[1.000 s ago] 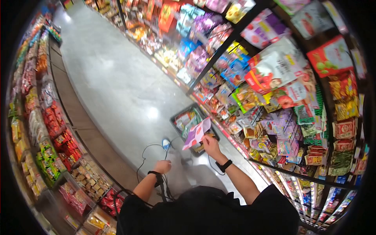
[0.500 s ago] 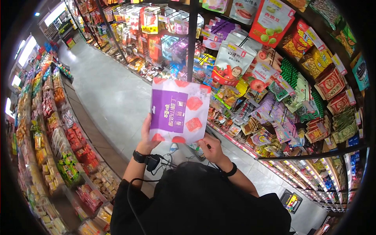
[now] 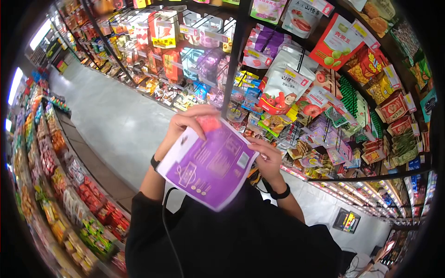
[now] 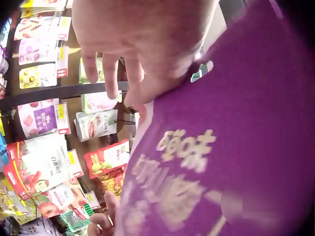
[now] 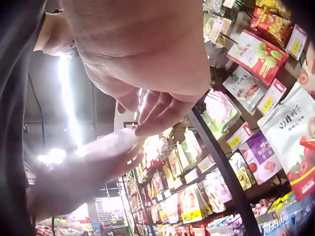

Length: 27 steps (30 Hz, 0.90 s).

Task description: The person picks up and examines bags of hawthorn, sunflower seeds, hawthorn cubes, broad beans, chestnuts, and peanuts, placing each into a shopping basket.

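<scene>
We find the purple packet [image 3: 208, 169] at the centre of the head view, raised between the person and the snack shelves [image 3: 324, 92] and tilted with its printed purple face towards the camera. The left hand [image 3: 187, 123] grips the packet's upper edge, fingers curled over it. The right hand [image 3: 268, 160] holds the right-hand edge, fingers laid along it, apparently in a pinch.

In our judgement the step in hand is an examination of the packet's printed panel, with both hands steadying it flat. Any next move, whether turning the packet or carrying it to a shelf hook, calls for one hand to keep a firm hold on its edge while the other lets go.

Limits of view:
- The print on the packet is blurred in both the head and left wrist views.
- The lower corner merges with the person's dark clothing.
- The right thumb is hidden behind the packet.
- In the right wrist view, glare washes out the pale shape under the curled fingers, and we cannot tell what it is.
</scene>
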### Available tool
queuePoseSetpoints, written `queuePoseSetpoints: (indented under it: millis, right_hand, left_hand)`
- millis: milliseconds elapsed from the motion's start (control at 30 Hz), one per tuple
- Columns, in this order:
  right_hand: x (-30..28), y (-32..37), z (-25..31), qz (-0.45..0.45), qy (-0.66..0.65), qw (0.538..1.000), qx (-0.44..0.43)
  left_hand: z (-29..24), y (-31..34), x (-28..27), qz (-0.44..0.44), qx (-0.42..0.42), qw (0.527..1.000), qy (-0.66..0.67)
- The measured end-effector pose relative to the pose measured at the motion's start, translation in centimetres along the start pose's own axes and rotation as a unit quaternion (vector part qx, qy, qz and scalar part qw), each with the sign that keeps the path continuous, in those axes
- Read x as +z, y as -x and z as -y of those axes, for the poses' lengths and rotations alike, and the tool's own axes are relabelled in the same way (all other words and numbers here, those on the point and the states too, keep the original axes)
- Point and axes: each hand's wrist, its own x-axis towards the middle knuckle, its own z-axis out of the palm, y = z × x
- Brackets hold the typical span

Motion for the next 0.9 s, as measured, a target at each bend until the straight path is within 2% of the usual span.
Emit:
queuePoseSetpoints:
  millis: [33, 100, 133, 167, 200, 233, 267, 333, 367, 400, 467, 533, 567, 633, 667, 700, 767, 833, 867, 900]
  right_hand:
    - [0.6, -0.9, 0.2, 0.001, -0.013, 1.000, -0.008]
    - [1.5, -2.3, 0.3, 0.002, -0.036, 0.999, -0.027]
    - [1.9, -2.8, 0.6, -0.004, -0.029, 0.999, -0.032]
    - [2.2, -3.0, 0.5, -0.023, -0.006, 1.000, -0.006]
    - [2.5, -3.1, 0.4, -0.043, 0.015, 0.999, 0.021]
    - [2.9, -2.9, 0.4, -0.065, 0.036, 0.996, 0.048]
    - [3.7, -2.6, 0.7, -0.107, -0.065, 0.983, 0.135]
    - [3.8, -1.8, 0.8, -0.124, -0.062, 0.980, 0.144]
    - [3.6, -1.4, 0.7, -0.132, -0.061, 0.979, 0.146]
    - [3.1, -0.8, 0.4, -0.103, -0.052, 0.983, 0.142]
    - [2.2, -0.7, 0.4, -0.133, 0.012, 0.985, 0.113]
    - [1.0, -0.3, 0.8, -0.147, 0.050, 0.982, 0.112]
    - [0.4, -0.2, 0.3, -0.162, -0.052, 0.976, 0.136]
    - [-0.2, 0.6, -0.6, -0.186, -0.254, 0.931, 0.185]
    - [-1.1, 1.1, -0.7, -0.137, -0.334, 0.904, 0.229]
    - [-1.4, 2.3, -1.5, -0.148, -0.414, 0.850, 0.289]
    - [-2.5, 3.2, -0.4, -0.086, -0.443, 0.829, 0.331]
    - [-3.0, 3.3, 0.6, -0.045, -0.428, 0.852, 0.299]
    - [-3.0, 3.2, 1.0, -0.026, -0.419, 0.862, 0.283]
    - [-3.0, 2.8, 1.5, -0.036, -0.403, 0.871, 0.278]
  left_hand:
    - [0.9, -0.9, -1.4, -0.003, 0.028, 0.999, -0.038]
    - [2.8, -2.3, -2.6, -0.009, 0.054, 0.998, -0.031]
    - [4.1, -2.9, -2.0, -0.010, 0.048, 0.999, 0.015]
    - [5.3, -3.1, -1.5, -0.010, 0.040, 0.997, 0.061]
    - [5.8, -3.0, -1.3, 0.009, -0.053, 0.992, 0.118]
    - [6.4, -3.4, -1.1, 0.019, -0.050, 0.989, 0.137]
    - [7.0, -4.2, -0.7, 0.028, -0.045, 0.987, 0.155]
    - [7.8, -5.9, -0.2, 0.049, -0.034, 0.978, 0.202]
    - [8.3, -6.3, 0.3, 0.036, -0.093, 0.940, 0.325]
    - [8.9, -6.6, 1.0, 0.022, -0.152, 0.885, 0.439]
    - [4.7, -7.7, 3.6, -0.056, -0.259, 0.808, 0.526]
    - [4.5, -8.1, 5.1, -0.028, -0.259, 0.762, 0.593]
    - [4.8, -8.8, 5.6, -0.012, -0.253, 0.741, 0.621]
    - [5.9, -10.2, 7.1, 0.046, -0.162, 0.735, 0.657]
    - [5.9, -10.3, 7.1, 0.053, -0.187, 0.749, 0.634]
    - [5.6, -10.6, 7.6, 0.065, -0.200, 0.749, 0.629]
    - [5.2, -11.1, 8.4, 0.090, -0.225, 0.748, 0.618]
    - [8.5, -12.1, 9.1, 0.128, -0.174, 0.725, 0.654]
    - [9.2, -12.6, 9.5, 0.160, -0.163, 0.693, 0.684]
    - [10.4, -13.1, 9.7, 0.165, -0.181, 0.683, 0.688]
